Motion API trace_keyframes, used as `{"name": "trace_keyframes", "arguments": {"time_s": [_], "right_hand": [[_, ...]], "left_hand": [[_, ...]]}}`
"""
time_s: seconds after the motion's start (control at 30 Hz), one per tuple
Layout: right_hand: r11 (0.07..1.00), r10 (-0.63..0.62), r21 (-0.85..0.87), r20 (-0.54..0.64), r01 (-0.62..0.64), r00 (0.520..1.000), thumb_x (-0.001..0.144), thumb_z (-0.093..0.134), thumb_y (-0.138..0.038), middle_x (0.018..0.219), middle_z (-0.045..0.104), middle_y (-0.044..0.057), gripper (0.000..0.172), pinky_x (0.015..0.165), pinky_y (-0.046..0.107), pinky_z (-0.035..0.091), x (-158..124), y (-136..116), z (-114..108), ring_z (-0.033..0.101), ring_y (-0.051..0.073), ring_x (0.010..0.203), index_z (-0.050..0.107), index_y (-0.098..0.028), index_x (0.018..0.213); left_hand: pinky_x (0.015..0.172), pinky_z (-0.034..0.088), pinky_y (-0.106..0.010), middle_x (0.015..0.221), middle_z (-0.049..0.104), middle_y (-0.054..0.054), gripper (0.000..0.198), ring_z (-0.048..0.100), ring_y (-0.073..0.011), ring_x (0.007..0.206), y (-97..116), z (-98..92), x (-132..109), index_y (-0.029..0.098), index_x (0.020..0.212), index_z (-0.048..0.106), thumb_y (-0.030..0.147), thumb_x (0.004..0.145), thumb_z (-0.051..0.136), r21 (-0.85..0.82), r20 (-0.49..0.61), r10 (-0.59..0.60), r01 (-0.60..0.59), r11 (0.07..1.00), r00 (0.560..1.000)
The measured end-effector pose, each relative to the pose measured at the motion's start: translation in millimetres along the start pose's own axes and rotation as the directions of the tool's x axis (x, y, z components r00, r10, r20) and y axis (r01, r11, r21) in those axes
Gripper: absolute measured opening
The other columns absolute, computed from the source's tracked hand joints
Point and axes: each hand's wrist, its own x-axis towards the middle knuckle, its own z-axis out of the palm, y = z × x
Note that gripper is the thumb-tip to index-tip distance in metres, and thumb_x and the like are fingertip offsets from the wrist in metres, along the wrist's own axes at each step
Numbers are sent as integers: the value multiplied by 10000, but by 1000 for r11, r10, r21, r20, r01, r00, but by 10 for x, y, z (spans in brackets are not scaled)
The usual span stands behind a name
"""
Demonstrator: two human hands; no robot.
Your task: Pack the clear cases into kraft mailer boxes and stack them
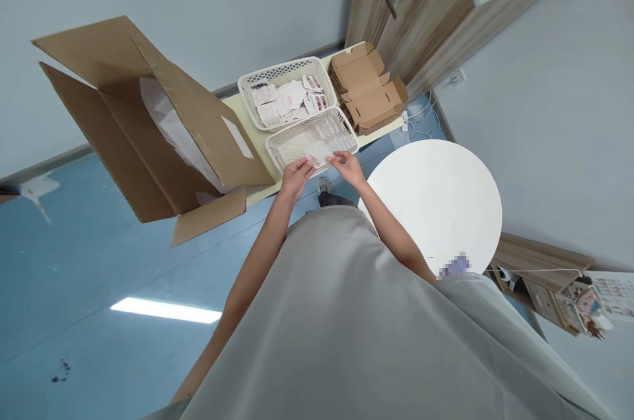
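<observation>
Over the near edge of the front white plastic basket (280,157), a small clear, thin plastic piece (320,153) is stretched between my hands. My left hand (297,177) pinches its left side, and my right hand (349,168) has thumb and fingertips closed at its right side. What exactly the piece is I cannot make out. Inside the front basket lie several similar clear plastic pieces (334,131). Just behind it stands a second white basket (246,91) filled with small printed packets (290,96).
Left of the baskets a large open cardboard box (198,123) holds white sheeting. Flat folded cardboard cartons (366,93) are stacked to their right on the pale yellow table (262,192). A round white table (440,199) stands at my right. Cables (426,113) lie on the floor by the wall.
</observation>
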Motion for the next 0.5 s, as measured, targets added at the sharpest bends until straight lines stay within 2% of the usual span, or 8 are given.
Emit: {"name": "trace_keyframes", "arguments": {"time_s": [0.1, 0.17, 0.23, 0.3, 0.4, 0.5], "right_hand": [[995, 7, 101, 9, -8, 1000, 776, 871, -708, 946, 826, 68, 573, 937, 382, 633, -191, -72, 7, 780, 242, 941, 754, -191, 991], [997, -32, 69, -43, 35, 999, 810, 869, -669, 961, 827, 60, 508, 947, 378, 625, -369, -118, -19, 766, 236, 946, 757, -199, 969], [992, -121, -61, -124, 114, 985, 886, 849, -589, 1021, 833, 64, 398, 1006, 399, 608, -585, -166, -71, 756, 246, 998, 771, -211, 984], [950, -237, -244, -163, 193, 958, 962, 814, -505, 1098, 830, 79, 289, 1093, 440, 569, -831, -211, -134, 733, 276, 1092, 787, -222, 1012], [838, -357, -479, -119, 261, 927, 1056, 738, -448, 1167, 809, 110, 240, 1171, 492, 496, -1224, -255, -209, 674, 330, 1216, 803, -219, 1084], [729, -384, -634, -70, 256, 921, 1126, 641, -425, 1178, 795, 129, 278, 1151, 491, 476, -1606, -258, -233, 650, 343, 1246, 804, -206, 1181]], "left_hand": [[1219, 569, -504, 1325, 804, -172, 347, 742, -287, 1347, -9, -52, -208, 191, 1093, 774, 477, 923, 873, -13, 98, 8, -7, 1000, 995], [1219, 566, -493, 1401, 778, -178, 423, 721, -286, 1386, -66, -61, -339, 200, 1160, 771, 566, 957, 824, 21, 121, 22, -25, 999, 992], [1212, 569, -487, 1455, 750, -182, 500, 703, -300, 1416, -153, -28, -469, 205, 1241, 756, 618, 964, 802, 60, 94, 28, -34, 998, 995], [1217, 564, -485, 1495, 725, -190, 561, 681, -324, 1447, -250, 51, -606, 200, 1313, 731, 594, 930, 848, 71, 64, 35, -40, 997, 997], [1237, 543, -479, 1545, 689, -204, 652, 658, -337, 1475, -373, 215, -831, 185, 1377, 690, 473, 848, 940, -7, 102, 69, -68, 998, 992], [1221, 548, -494, 1469, 728, -191, 654, 704, -329, 1400, -434, 349, -1064, 181, 1333, 695, 420, 790, 970, -74, 179, 86, -74, 995, 980]]}}
